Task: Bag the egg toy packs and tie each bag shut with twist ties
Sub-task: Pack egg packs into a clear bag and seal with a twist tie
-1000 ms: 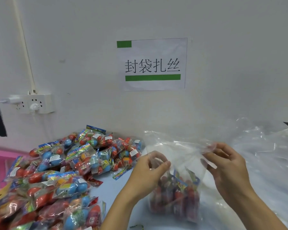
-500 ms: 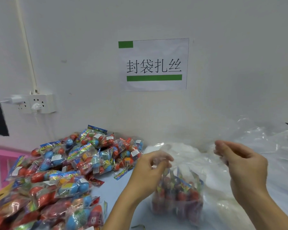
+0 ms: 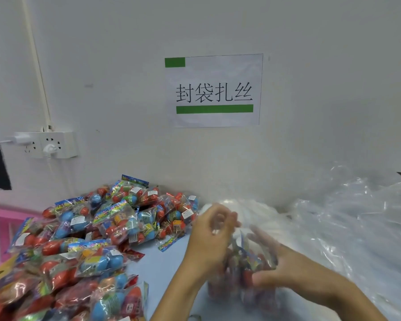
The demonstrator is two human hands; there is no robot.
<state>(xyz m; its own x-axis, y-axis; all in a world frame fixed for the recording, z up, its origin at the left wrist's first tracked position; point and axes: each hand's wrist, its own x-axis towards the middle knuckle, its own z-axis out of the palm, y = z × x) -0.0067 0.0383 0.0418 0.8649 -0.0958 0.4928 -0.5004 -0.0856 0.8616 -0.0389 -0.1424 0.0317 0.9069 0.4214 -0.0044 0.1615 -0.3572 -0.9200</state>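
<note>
So my left hand (image 3: 212, 230) pinches the clear bag (image 3: 245, 269) neck; right hand (image 3: 278, 267) is blurred, fingers look spread. I'd gather it tight above the egg toy packs (image 3: 252, 274) before tying.

Our left hand (image 3: 212, 230) pinches the clear bag (image 3: 248, 269) neck; our blurred right hand (image 3: 285, 269) lies against its egg packs.
</note>
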